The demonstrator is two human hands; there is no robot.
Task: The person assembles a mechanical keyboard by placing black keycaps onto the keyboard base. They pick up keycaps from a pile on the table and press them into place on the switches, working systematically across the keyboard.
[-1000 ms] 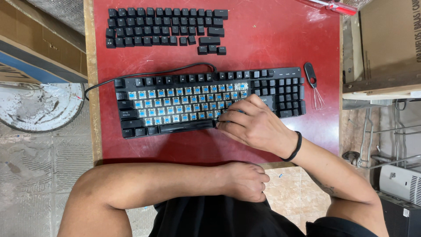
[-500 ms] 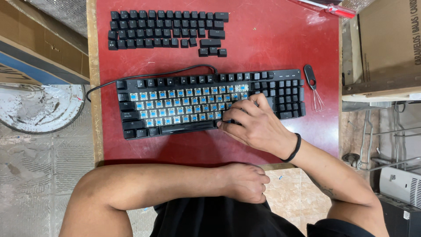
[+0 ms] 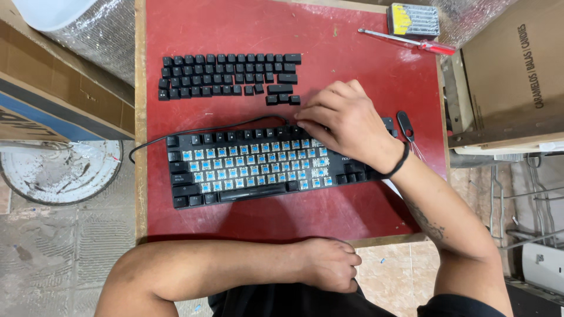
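Note:
A black mechanical keyboard (image 3: 247, 170) lies on the red table (image 3: 364, 53), most of its keycaps off and blue switches showing. Removed black keycaps (image 3: 229, 75) sit in rows above it. My right hand (image 3: 343, 120) rests over the keyboard's upper right part, fingers curled and reaching toward the last loose keycaps; whether it pinches one is hidden. My left hand (image 3: 329, 264) is a loose fist against my lap at the table's near edge, holding nothing visible. A black keycap puller (image 3: 405, 124) lies just right of my right hand.
A red-handled screwdriver (image 3: 411, 41) and a small bit case (image 3: 415, 19) lie at the far right of the table. Cardboard boxes (image 3: 511, 70) stand to the right and left. A round white bucket lid (image 3: 61, 170) is on the floor at left. The keyboard's cable (image 3: 194, 132) loops left.
My right hand has moved from the lower right keys up to the keyboard's top edge near the loose keycaps. The left hand stays put. The view has shifted.

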